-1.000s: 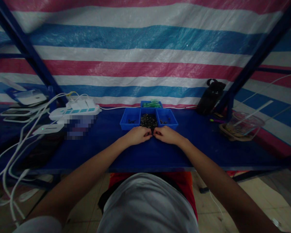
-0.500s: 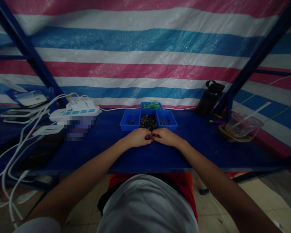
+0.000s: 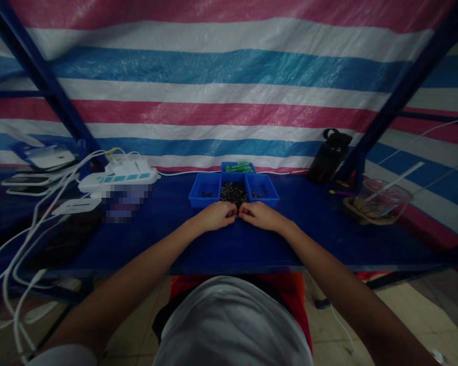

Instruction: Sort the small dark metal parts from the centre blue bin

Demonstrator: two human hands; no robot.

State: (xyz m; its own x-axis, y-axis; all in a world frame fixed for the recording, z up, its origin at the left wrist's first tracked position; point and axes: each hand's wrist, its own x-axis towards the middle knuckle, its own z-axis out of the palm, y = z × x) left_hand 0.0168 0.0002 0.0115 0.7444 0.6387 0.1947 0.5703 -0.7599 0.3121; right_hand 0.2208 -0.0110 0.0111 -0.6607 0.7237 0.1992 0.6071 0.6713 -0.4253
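Observation:
My left hand (image 3: 218, 215) and my right hand (image 3: 258, 214) meet at the front edge of the middle blue bin, fingers curled and pinched close together. Whatever the fingertips hold is too small to make out. Many small dark parts with shiny bits (image 3: 233, 192) fill the middle bin. Beside it, the left blue bin (image 3: 198, 200) and the right blue bin (image 3: 272, 199) each have a few small dark pieces in them. Behind stands another blue bin holding green packets (image 3: 238, 167).
On the left of the blue table (image 3: 236, 254) lie a white power strip (image 3: 118, 177), phones and looping white cables (image 3: 26, 231). A black bottle (image 3: 328, 156) stands at the back right, near a clear cup (image 3: 383, 197) in a brown tray.
Both hands stay in nearly the same place, their fingertips slightly farther apart. The view has shifted a little.

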